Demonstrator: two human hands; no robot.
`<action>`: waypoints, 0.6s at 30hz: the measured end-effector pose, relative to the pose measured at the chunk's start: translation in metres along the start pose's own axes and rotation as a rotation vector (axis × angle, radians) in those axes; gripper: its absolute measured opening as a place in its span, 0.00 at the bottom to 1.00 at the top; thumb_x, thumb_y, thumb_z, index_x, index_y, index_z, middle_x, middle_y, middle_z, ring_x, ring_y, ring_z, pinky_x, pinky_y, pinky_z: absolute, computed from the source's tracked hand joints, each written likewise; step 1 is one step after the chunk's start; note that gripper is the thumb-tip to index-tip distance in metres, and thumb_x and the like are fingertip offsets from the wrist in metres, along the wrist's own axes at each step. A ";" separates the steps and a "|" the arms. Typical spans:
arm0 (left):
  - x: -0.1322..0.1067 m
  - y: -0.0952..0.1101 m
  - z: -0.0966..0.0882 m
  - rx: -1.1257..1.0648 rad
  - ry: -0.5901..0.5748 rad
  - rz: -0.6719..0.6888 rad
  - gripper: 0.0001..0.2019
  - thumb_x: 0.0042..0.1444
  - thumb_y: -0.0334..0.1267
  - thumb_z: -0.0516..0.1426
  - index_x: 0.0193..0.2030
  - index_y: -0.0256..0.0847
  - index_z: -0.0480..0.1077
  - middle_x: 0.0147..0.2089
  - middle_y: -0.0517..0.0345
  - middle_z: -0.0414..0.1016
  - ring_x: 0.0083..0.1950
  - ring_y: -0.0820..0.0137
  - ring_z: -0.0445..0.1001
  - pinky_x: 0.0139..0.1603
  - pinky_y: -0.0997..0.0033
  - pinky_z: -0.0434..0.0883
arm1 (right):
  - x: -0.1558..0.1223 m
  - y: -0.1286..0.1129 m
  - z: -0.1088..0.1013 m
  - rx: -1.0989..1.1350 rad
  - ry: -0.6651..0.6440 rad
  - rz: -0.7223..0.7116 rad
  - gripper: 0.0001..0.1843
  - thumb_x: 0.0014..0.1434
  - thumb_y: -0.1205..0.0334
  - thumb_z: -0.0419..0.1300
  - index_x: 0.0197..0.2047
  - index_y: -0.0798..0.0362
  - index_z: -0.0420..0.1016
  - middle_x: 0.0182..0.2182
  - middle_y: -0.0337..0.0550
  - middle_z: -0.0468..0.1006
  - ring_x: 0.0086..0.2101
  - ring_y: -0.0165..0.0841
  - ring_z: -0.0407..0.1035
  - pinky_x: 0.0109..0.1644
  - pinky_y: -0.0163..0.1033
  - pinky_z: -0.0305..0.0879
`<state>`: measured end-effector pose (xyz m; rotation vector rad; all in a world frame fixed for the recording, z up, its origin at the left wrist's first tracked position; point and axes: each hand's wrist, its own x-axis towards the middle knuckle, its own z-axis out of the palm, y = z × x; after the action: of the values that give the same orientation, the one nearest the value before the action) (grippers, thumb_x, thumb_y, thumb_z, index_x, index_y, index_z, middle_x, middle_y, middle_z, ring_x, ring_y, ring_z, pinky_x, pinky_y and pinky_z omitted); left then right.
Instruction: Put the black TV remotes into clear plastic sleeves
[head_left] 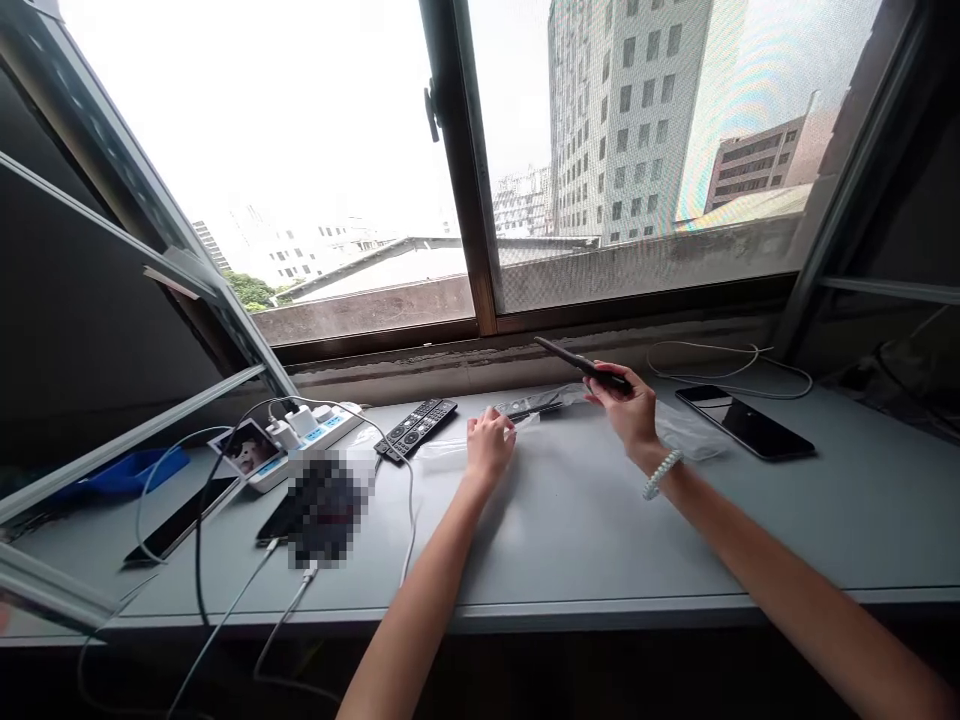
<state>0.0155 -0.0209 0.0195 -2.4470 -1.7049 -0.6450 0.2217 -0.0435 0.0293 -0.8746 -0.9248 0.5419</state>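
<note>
The right hand (pixel 621 400) is closed around the thick end of a long dark tool (pixel 571 359), held above the desk (pixel 570 540) toward its back edge; the left hand (pixel 490 442) curls its fingers down near clear plastic (pixel 574 394), its grip I cannot tell; a phone (pixel 742 422) lies toward the right edge.

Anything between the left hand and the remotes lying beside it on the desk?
Nothing tall. What looks like clear plastic lies low on the desk between the left hand and the remotes; a white cable crosses the remotes' near end.
</note>
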 end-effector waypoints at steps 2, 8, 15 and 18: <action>0.001 0.001 -0.001 0.002 0.021 -0.006 0.05 0.56 0.33 0.53 0.36 0.41 0.71 0.44 0.55 0.69 0.43 0.68 0.69 0.51 0.65 0.59 | 0.005 0.002 -0.003 0.249 0.073 0.303 0.14 0.48 0.66 0.65 0.39 0.50 0.71 0.36 0.39 0.77 0.35 0.32 0.75 0.38 0.37 0.76; 0.002 0.004 -0.003 0.008 0.039 0.001 0.04 0.56 0.30 0.51 0.36 0.41 0.66 0.43 0.56 0.69 0.42 0.69 0.69 0.49 0.68 0.60 | 0.013 -0.006 -0.010 0.477 0.123 0.803 0.05 0.57 0.68 0.57 0.29 0.55 0.68 0.26 0.40 0.78 0.24 0.24 0.73 0.28 0.23 0.73; 0.001 0.006 -0.003 -0.020 0.019 -0.016 0.18 0.50 0.18 0.45 0.43 0.41 0.62 0.39 0.56 0.72 0.44 0.69 0.70 0.49 0.68 0.59 | 0.010 -0.017 -0.008 0.492 0.035 0.827 0.05 0.58 0.67 0.57 0.33 0.57 0.73 0.29 0.43 0.80 0.24 0.23 0.73 0.25 0.22 0.72; 0.000 0.006 -0.003 -0.028 0.049 0.014 0.24 0.50 0.19 0.46 0.53 0.42 0.59 0.46 0.54 0.71 0.49 0.68 0.68 0.52 0.67 0.57 | 0.008 -0.016 -0.007 0.425 -0.022 0.797 0.02 0.56 0.68 0.59 0.33 0.57 0.73 0.30 0.44 0.79 0.26 0.24 0.74 0.26 0.21 0.72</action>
<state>0.0199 -0.0246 0.0235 -2.4386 -1.6701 -0.7259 0.2326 -0.0493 0.0443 -0.8239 -0.4165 1.3799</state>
